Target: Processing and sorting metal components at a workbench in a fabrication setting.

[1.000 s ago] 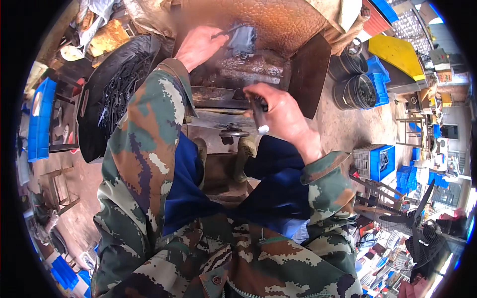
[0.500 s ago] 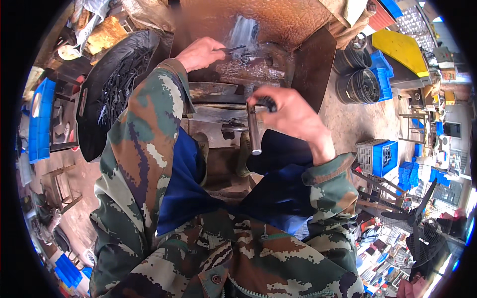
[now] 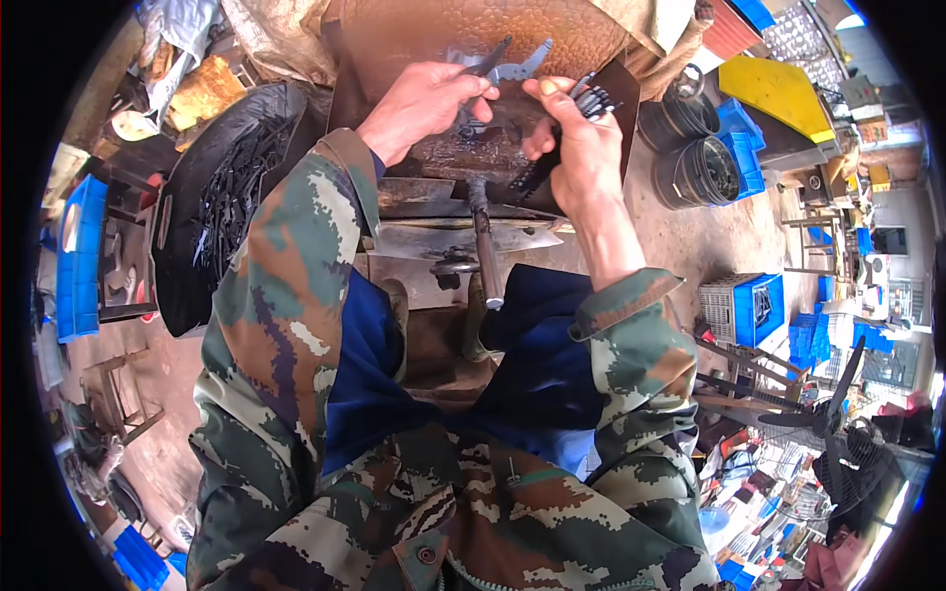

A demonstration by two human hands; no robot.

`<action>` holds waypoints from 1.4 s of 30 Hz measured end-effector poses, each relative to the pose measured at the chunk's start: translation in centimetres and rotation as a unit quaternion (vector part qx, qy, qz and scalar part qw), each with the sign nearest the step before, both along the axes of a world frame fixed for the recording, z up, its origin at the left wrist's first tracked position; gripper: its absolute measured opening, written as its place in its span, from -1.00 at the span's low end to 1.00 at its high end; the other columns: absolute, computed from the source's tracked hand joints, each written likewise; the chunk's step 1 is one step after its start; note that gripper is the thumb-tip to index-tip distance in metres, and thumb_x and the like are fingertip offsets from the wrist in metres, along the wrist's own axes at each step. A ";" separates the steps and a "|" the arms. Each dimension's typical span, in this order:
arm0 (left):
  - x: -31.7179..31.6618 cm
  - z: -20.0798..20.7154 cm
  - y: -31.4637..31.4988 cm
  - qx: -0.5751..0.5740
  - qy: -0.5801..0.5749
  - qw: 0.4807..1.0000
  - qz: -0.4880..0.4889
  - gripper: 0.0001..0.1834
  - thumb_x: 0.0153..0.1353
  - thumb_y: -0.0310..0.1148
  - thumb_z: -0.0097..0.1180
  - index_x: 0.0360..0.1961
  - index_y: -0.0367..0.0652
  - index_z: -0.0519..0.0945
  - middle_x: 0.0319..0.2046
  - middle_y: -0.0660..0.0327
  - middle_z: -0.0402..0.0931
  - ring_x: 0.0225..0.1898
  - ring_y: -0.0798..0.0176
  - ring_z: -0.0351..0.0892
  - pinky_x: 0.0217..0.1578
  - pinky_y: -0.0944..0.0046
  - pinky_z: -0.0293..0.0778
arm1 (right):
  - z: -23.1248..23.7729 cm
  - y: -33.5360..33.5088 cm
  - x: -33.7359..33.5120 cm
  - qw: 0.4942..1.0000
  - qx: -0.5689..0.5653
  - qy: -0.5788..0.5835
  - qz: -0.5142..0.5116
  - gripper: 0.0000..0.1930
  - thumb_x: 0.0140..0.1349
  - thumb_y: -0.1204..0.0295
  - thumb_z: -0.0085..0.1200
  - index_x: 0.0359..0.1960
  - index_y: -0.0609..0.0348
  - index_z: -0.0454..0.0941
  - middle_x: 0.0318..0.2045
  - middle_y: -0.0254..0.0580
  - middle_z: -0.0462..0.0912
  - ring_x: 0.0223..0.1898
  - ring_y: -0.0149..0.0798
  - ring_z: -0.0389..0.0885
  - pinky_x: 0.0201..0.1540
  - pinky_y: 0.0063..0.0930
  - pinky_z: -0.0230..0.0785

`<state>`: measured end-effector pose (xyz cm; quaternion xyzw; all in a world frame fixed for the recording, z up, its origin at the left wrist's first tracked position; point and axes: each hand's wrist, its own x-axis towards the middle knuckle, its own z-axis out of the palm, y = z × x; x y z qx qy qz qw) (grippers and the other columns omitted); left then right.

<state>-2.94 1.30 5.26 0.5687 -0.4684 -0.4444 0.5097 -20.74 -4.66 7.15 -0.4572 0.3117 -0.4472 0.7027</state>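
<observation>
My left hand (image 3: 424, 103) is closed on a dark, pointed metal blade (image 3: 488, 57) that sticks out past its fingertips. Between the two hands, near my right thumb, is a shiny grey curved metal piece (image 3: 522, 69); which fingers hold it I cannot tell. My right hand (image 3: 586, 143) is closed around a bundle of slim dark metal pieces (image 3: 594, 98), with their ends showing above and below the fist. Below the hands, a round metal lever bar (image 3: 483, 246) juts toward me from the wet, rusty machine bed (image 3: 463, 153), touched by neither hand.
On the left lies a black-lined container (image 3: 236, 187) full of slim dark metal pieces. Brown sheeting (image 3: 424, 34) hangs behind the machine. To the right stand black buckets (image 3: 705, 172), a blue crate (image 3: 759, 305) and a fan (image 3: 833, 424).
My right hand has left the lever bar and moved up and away from me, beside my left hand. My left hand has shifted slightly right, and the lever bar has swung a little left.
</observation>
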 end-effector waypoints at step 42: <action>4.1 -7.2 -2.2 -0.039 -0.312 0.945 -0.092 -0.70 0.13 -0.57 0.01 -0.10 -0.35 0.62 -0.22 0.08 0.53 -0.11 0.11 0.54 -0.04 0.22 0.40 | -0.5 0.1 0.0 0.998 0.046 -0.002 -0.034 -0.86 0.33 0.40 0.07 -0.27 0.24 0.47 -0.46 -0.14 0.56 -0.57 -0.24 0.58 -0.42 -0.27 0.60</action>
